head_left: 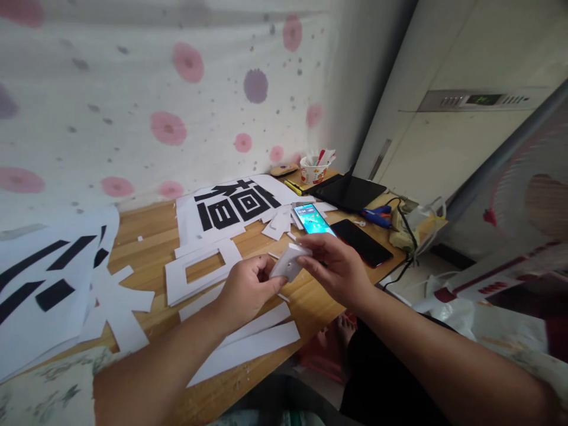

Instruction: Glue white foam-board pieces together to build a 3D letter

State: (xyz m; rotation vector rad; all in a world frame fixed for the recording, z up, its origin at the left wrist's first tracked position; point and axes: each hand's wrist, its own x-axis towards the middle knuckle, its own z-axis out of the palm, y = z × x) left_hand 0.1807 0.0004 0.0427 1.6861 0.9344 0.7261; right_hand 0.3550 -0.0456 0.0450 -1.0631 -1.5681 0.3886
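Note:
Both hands hold a small white rectangular piece [290, 262], which looks like thick card or foam board, above the front part of the table. My left hand [251, 290] pinches its lower left side between thumb and fingers. At its right end, my right hand [332, 264] grips with thumb and fingertips. A small dark spot marks the face of the piece. Below my left hand lie long white strips [248, 352], and to its left is a white rectangular frame [177, 284] with a cut-out. Beyond the hands, a lit phone [313, 219] rests among white scraps [276, 225].
Sheets with black characters [239, 204] lie at the back and left [44, 284]. To the right are a dark phone [361, 241], a black tablet-like device [352, 192], a blue-handled tool [377, 216] and cables. A paper cup [314, 171] stands behind. The table [306, 313] ends near my body.

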